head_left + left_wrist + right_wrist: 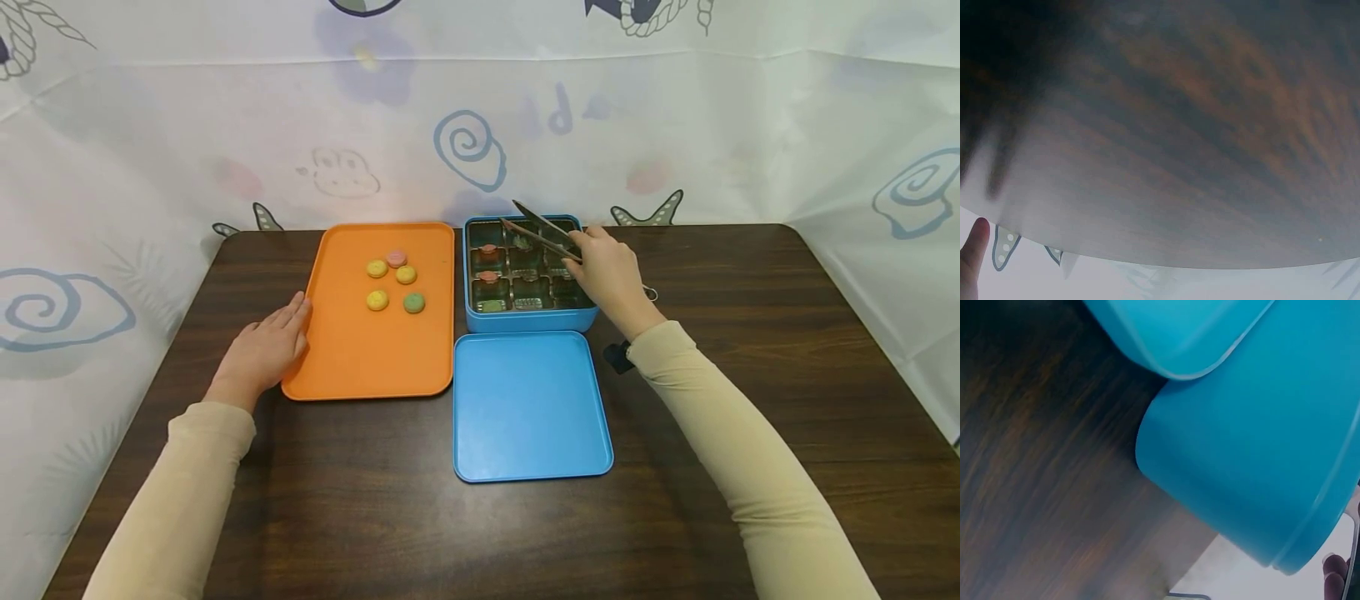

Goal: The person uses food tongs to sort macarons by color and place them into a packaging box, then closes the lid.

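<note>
My left hand (pixel 267 346) rests with fairly straight fingers along the left edge of the orange tray (pixel 367 358). On that tray lie several small round macarons: yellow ones (pixel 377 300), a pink one (pixel 397 258) and a green one (pixel 414 302). Metal tongs (pixel 543 237) are held in my right hand (pixel 611 271), their tips apart over the blue box (pixel 532 321). Inside the box is a dark divided insert, with reddish macarons (pixel 488 277) and greenish pieces (pixel 491 306) in some compartments. In the right wrist view, the box wall (pixel 1241 450) hides most of the hand.
A flat blue lid (pixel 532 408) lies in front of the box, close to the tray's right side. Everything stands on a dark wooden table (pixel 360 500). Behind the table's far edge hangs a patterned white cloth (pixel 555 150).
</note>
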A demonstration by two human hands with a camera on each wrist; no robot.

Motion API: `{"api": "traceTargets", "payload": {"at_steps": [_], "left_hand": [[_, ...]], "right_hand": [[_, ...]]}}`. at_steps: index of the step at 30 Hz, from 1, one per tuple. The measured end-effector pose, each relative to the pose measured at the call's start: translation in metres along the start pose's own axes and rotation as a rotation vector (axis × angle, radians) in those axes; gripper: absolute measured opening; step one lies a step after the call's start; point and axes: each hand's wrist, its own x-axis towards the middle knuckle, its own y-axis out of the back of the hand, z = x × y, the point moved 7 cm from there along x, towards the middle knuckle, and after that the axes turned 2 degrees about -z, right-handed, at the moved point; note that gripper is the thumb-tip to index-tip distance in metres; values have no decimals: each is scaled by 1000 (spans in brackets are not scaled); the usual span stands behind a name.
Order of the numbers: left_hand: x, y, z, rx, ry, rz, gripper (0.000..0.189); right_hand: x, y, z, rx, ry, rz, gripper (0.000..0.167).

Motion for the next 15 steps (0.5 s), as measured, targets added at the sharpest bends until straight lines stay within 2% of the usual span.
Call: {"api": "traceTargets", "payload": {"at_steps": [5,9,15], "left_hand": [[1,-1,1,10,-2,-5,59],[1,-1,2,12,-2,-19,59],[0,1,3,12,-8,-12,59]], "right_hand": [[-1,2,-5,-2,-12,22,50],[-1,7,-18,23,-3,32,53],[-4,13,-45,32,94,51,57]]}}
